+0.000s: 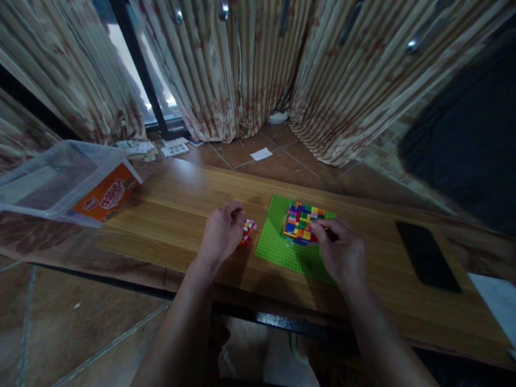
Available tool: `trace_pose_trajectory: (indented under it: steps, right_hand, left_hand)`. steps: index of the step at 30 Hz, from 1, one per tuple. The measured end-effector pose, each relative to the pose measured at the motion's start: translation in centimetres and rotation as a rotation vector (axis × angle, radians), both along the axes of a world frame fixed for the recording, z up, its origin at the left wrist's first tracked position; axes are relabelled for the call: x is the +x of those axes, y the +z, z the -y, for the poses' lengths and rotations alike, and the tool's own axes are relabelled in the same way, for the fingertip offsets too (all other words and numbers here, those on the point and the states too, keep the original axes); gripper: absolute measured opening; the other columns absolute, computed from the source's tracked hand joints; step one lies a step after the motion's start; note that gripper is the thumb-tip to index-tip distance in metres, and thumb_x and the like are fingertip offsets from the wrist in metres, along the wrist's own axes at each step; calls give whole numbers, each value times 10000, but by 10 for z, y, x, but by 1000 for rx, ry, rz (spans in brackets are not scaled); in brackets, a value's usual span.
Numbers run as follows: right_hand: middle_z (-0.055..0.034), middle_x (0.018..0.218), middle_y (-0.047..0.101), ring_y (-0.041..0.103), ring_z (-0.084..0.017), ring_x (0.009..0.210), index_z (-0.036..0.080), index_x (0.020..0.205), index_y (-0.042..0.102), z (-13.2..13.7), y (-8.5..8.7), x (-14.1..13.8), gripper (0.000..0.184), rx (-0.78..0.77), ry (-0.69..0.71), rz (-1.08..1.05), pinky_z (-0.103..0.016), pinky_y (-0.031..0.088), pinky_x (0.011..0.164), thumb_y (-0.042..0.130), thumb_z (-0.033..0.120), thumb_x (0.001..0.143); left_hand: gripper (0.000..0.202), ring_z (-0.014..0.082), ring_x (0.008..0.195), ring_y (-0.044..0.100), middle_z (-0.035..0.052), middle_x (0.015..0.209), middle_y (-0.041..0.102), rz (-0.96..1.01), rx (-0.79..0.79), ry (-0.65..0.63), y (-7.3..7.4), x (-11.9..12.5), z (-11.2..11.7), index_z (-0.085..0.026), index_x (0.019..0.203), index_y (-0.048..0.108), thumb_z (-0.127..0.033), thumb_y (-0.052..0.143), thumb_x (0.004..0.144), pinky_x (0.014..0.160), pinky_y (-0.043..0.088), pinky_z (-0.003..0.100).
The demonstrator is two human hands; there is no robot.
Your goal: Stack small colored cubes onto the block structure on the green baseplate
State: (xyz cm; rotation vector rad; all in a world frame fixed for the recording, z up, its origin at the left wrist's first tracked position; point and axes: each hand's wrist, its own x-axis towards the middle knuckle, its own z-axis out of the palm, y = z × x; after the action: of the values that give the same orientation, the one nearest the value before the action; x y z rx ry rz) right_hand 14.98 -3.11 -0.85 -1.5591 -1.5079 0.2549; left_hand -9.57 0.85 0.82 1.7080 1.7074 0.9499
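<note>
A multicoloured block of building bricks [299, 219] stands on a green studded baseplate [271, 236] on the table. My right hand [342, 250] is at the block's right side, thumb and fingertips pinched at its top; whatever is between them is too small to make out. Left of the baseplate lies a small heap of loose bricks [248, 234], pink, white, red and orange. Over the heap's left edge is my left hand [226, 228], its fingers curled in towards the thumb. Those fingertips are partly hidden, and I cannot make out what they hold.
A clear plastic bin [52, 180] with an orange label sits at the table's left end. To the right lies a black phone-like slab [427, 257], with white paper [494, 301] beyond it. Curtains [237, 70] hang behind the wooden table [173, 201].
</note>
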Motion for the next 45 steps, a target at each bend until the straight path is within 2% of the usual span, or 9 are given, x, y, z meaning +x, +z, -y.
trace_pose_trajectory:
  steps: [6,10,18,33,38,42,45]
  right_hand:
    - [-41,820,708,622,-181,695,210,823,744,3,5,2,233,22,-48,35,-313,485,640,622,394,897]
    - [-42,858,715,629,-178,710,225,838,744,5,4,0,177,22,29,22,-315,497,640,632,355,878]
    - [-49,900,696,643,-182,744,227,846,751,8,3,-2,198,21,97,100,-329,519,682,594,333,901]
    - [-42,861,703,649,-184,730,225,794,730,7,-2,-11,189,66,46,95,-328,532,682,581,277,899]
    - [-37,877,682,645,-170,736,225,880,736,12,1,-19,127,189,39,78,-308,523,670,617,247,917]
    - [-33,884,682,654,-160,759,223,909,725,18,5,-36,102,221,109,92,-290,527,710,625,207,927]
    - [-37,885,695,667,-158,791,222,914,716,22,0,-52,135,170,243,131,-279,531,750,591,184,948]
  left_hand:
    - [272,199,831,716,71,928,785,-25,1,19,0,-1,-1,-157,1033,742,-203,521,881,787,539,281]
    - [268,192,797,711,72,913,782,-33,8,17,-2,-1,-2,-159,1020,744,-216,521,884,760,534,275]
    - [252,190,826,715,62,923,784,-29,28,11,-5,-2,-2,-173,988,746,-220,521,886,775,539,272]
    - [276,193,872,719,69,963,785,11,10,11,-4,-3,-2,-159,1045,739,-222,522,886,811,544,278]
    - [299,198,885,721,82,988,786,4,4,41,-4,-6,-3,-149,1079,741,-218,520,889,850,544,292]
    - [301,201,903,723,81,982,784,3,26,43,-9,-9,-4,-149,1074,742,-226,516,891,856,545,295]
    - [297,211,910,726,97,986,783,9,34,47,-13,-9,-4,-147,1070,741,-214,511,894,854,550,304]
